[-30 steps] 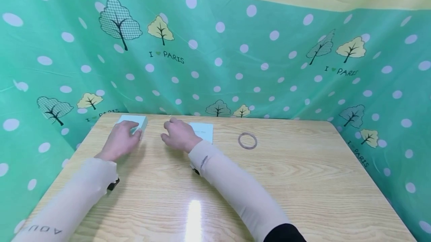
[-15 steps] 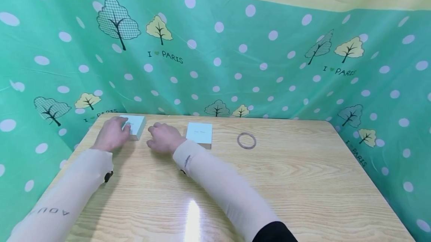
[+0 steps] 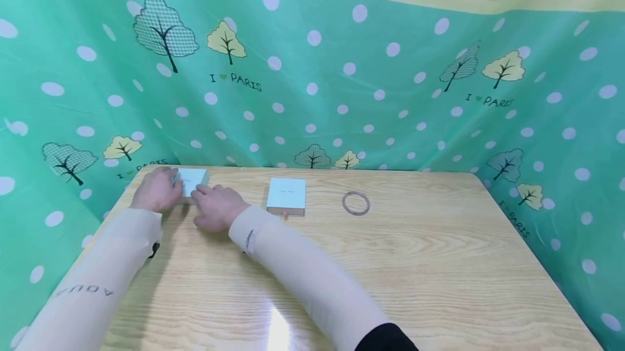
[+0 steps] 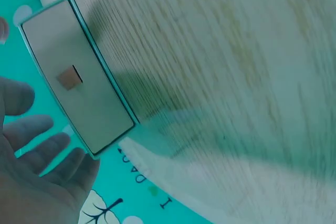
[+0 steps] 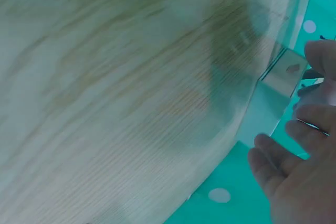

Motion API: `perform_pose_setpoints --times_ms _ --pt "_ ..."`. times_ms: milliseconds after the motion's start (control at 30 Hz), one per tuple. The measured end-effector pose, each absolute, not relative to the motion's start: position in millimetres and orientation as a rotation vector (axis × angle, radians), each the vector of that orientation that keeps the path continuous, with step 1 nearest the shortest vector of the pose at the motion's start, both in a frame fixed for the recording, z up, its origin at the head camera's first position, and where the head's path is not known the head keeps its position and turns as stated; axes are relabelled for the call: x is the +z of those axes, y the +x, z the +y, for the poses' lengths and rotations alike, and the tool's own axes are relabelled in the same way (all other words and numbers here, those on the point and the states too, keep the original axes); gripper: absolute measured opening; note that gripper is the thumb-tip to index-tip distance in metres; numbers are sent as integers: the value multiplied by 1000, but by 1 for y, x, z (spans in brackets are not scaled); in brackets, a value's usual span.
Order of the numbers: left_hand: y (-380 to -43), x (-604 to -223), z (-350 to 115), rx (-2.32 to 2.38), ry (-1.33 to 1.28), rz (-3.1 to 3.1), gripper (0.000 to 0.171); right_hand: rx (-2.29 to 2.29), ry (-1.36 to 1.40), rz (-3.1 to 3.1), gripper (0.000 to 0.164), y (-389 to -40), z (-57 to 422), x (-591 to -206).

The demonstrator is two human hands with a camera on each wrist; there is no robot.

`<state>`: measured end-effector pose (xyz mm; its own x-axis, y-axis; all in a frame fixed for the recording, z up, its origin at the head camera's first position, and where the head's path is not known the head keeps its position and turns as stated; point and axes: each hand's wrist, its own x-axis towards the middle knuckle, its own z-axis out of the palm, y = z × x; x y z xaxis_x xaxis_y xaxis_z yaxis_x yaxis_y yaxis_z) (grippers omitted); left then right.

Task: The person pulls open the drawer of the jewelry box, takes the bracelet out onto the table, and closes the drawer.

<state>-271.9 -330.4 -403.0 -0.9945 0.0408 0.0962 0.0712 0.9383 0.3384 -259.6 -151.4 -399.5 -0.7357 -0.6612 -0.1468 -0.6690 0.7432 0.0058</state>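
Observation:
A light blue box with small print on its lid lies at the table's far left corner. In the left wrist view its pale front carries a small brown tab. My left hand is at the box's left side, fingers loosely spread; contact is hard to make out. At the box's right front corner is my right hand, its fingers relaxed and apart in the right wrist view. A matching light blue box, also with a brown tab, lies farther right. Neither hand holds anything I can see.
A greyish-purple ring, like a bangle, lies flat to the right of the second box. The wood-grain table ends at the back against a green dotted curtain.
My right hand has moved left from before the second box to the left box, uncovering the second one. My left hand has shifted from over the left box to its left side.

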Motion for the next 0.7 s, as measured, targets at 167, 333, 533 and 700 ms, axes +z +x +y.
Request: perform_pose_setpoints --times_ms 167,333,533,700 --pt "-274 -400 -331 -489 -69 -3090 53 171 -1004 2765 69 -254 -157 -399" --pt "-275 -401 -332 -483 -50 -3180 56 202 -992 2765 68 -250 -161 -398" --pt "-279 -406 -334 -499 -56 -3167 60 204 -970 2777 66 -250 -166 -398" --pt "-278 -407 -332 -514 -49 -3167 57 148 -942 2769 65 -252 -167 -401"
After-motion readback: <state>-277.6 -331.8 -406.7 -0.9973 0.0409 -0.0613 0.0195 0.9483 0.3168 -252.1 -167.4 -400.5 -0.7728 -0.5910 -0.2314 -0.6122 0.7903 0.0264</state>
